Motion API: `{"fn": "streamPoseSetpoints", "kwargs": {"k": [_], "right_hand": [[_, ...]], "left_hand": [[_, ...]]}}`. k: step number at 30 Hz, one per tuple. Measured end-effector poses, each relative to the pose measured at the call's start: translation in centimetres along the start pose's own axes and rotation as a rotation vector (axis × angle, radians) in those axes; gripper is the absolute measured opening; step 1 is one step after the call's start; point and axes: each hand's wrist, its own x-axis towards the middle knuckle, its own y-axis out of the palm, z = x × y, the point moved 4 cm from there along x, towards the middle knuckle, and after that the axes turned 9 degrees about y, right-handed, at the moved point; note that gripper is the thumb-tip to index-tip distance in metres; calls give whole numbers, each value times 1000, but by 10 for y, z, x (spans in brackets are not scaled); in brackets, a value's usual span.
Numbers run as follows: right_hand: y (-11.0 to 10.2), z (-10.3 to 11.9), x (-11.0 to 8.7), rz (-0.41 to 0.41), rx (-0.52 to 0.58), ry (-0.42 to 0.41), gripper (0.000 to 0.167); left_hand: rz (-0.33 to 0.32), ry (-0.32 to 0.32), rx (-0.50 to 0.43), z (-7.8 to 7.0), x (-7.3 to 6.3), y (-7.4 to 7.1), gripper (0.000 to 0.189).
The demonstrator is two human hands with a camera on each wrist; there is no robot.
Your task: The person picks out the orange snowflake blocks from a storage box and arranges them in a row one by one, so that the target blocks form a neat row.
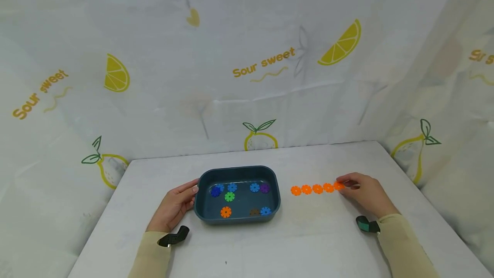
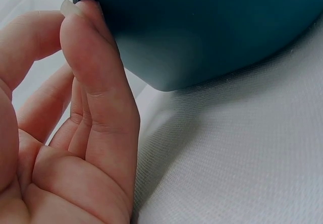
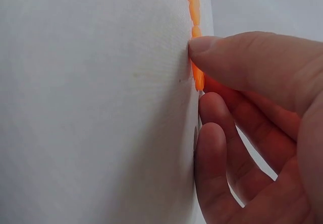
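A dark teal plastic tray [image 1: 241,221] stands on the table, left of centre in the head view. My left hand [image 1: 173,207] holds it by its left end; up close, thumb and fingers [image 2: 91,42] meet at the tray wall [image 2: 202,37]. To the right, several orange flower-shaped plastic discs [image 1: 306,189] lie in a straight row. At the row's right end my right hand [image 1: 364,193] pinches the last orange disc [image 1: 339,185]. The right wrist view shows the thumb [image 3: 204,45] over that disc's edge [image 3: 199,80], with the other fingers loosely bent below.
Inside the tray lie loose discs: several blue ones [image 1: 254,187], a green one [image 1: 229,196], a purple one [image 1: 264,188], a brown one [image 1: 254,212] and an orange one [image 1: 225,212]. The white table [image 1: 270,252] ends at a lemon-print cloth backdrop [image 1: 173,115].
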Motion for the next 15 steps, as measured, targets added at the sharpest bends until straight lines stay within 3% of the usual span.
{"fn": "streamPoseSetpoints", "kwargs": {"k": [15], "right_hand": [[0, 0, 1, 9, 7, -5, 32]], "left_hand": [[-19, -4, 8, -1, -1, 1, 60]]}}
